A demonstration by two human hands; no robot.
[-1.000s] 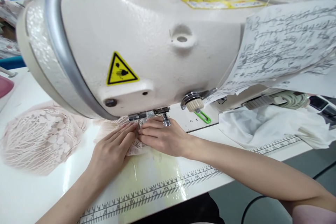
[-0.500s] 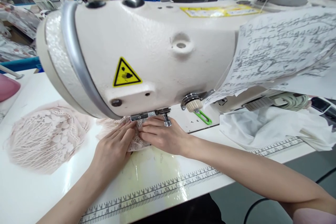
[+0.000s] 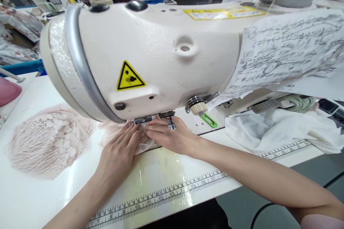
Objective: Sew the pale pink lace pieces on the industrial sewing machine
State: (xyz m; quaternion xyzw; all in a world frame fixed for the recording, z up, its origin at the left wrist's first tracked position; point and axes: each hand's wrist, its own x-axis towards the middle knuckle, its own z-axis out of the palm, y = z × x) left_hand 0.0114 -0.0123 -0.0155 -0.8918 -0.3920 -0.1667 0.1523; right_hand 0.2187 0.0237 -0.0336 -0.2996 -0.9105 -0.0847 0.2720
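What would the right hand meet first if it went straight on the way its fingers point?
Probably the left hand, whose fingers lie across a narrow strip of lace from the right hand. Depth beneath the sewing machine is hard to judge, though.

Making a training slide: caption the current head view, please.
The left hand and right hand lie on pale pink lace at a sewing machine marked with a yellow warning triangle.
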